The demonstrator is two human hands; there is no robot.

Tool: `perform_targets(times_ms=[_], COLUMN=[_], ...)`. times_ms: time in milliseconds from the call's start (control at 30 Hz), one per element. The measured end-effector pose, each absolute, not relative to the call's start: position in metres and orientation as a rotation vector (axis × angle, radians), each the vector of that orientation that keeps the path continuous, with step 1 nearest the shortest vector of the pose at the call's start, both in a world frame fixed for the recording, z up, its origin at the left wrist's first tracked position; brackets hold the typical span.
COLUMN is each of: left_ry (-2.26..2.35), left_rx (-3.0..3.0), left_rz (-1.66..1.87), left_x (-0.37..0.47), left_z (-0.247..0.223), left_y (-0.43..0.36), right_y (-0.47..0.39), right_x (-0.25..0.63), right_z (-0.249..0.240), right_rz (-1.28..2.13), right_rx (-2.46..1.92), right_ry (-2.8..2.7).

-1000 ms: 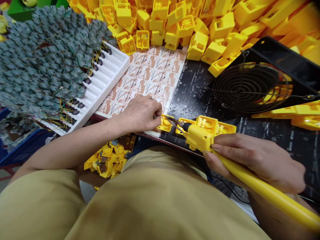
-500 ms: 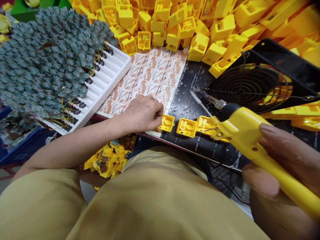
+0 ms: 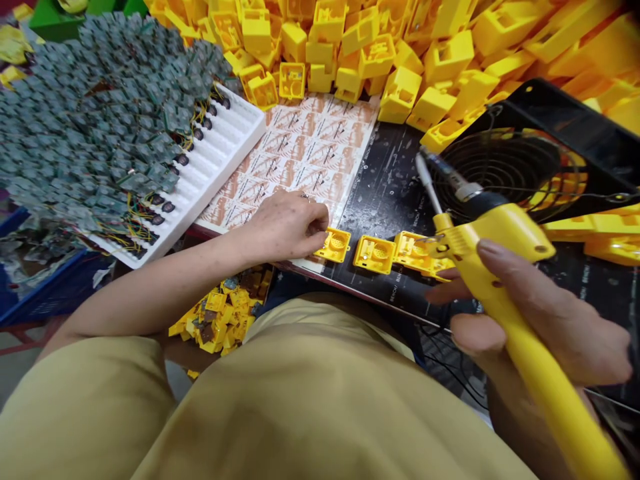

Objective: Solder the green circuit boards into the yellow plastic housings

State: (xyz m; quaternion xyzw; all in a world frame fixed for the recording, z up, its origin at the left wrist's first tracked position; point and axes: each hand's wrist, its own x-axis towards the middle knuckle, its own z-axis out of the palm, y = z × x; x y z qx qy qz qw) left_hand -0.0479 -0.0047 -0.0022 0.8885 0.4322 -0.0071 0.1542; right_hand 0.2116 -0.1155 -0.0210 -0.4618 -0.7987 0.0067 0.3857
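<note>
My right hand (image 3: 530, 313) is wrapped round a yellow soldering gun (image 3: 480, 247), whose metal tip and thin feed tube point up and away over the bench. My left hand (image 3: 293, 227) rests at the bench edge with its fingers curled onto a small yellow plastic housing (image 3: 336, 245), partly hidden by the fingers. To its right lies another open yellow housing (image 3: 374, 255) showing a round grille inside. Beyond that, a third housing (image 3: 411, 248) sits partly behind the soldering gun.
A white foam tray (image 3: 220, 170) at left carries many grey circuit boards with wires. Yellow cases (image 3: 400, 93) are heaped along the back. A black fan (image 3: 505, 167) stands at right. Below the bench edge is a pile of yellow parts (image 3: 220, 317); a blue crate (image 3: 45, 287) is at far left.
My right hand has swung the soldering gun, its tip moving right and up toward the fan and the grip shifting left. My left hand stays at the same housing.
</note>
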Motion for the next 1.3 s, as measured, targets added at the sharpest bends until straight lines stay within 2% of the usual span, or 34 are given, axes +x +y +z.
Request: perform_targets(times_ms=[133, 200, 533, 633, 700, 867, 967, 1067, 1300], left_ry=[1.365, 1.457, 1.58, 1.483, 1.414, 1.287, 1.263, 1.164, 1.102], left_rx=[2.406, 2.389, 2.57, 2.525, 2.396, 1.977, 1.943, 2.144, 2.677], left_rz=[0.324, 0.364, -0.275, -0.332, -0.186, 0.477, 0.63, 0.546, 0.031], left_x=[-0.069, -0.082, -0.072, -0.071, -0.076, -0.092, -0.091, -0.08, -0.05], left_z=[0.008, 0.01, -0.001, -0.005, -0.01, -0.019, -0.014, -0.009, -0.004], left_y=[0.006, 0.013, 0.034, 0.033, 0.031, 0.024, 0.023, 0.02, 0.011], right_y=[-0.104, -0.1, -0.085, -0.084, -0.084, -0.076, -0.07, -0.073, -0.118], right_x=[0.21, 0.215, 0.213, 0.206, 0.199, 0.177, 0.168, 0.169, 0.214], right_z=[-0.026, -0.032, -0.04, -0.043, -0.047, -0.056, -0.057, -0.047, -0.008], right_rz=[-0.069, -0.027, 0.045, 0.018, 0.007, -0.106, -0.111, -0.041, 0.094], right_rx=[-1.141, -1.122, -1.054, -1.059, -1.068, -1.095, -1.085, -1.072, -1.174], right_ry=[-2.111, -2.143, -2.309, -2.342, -2.354, -2.314, -2.327, -2.235, -2.079])
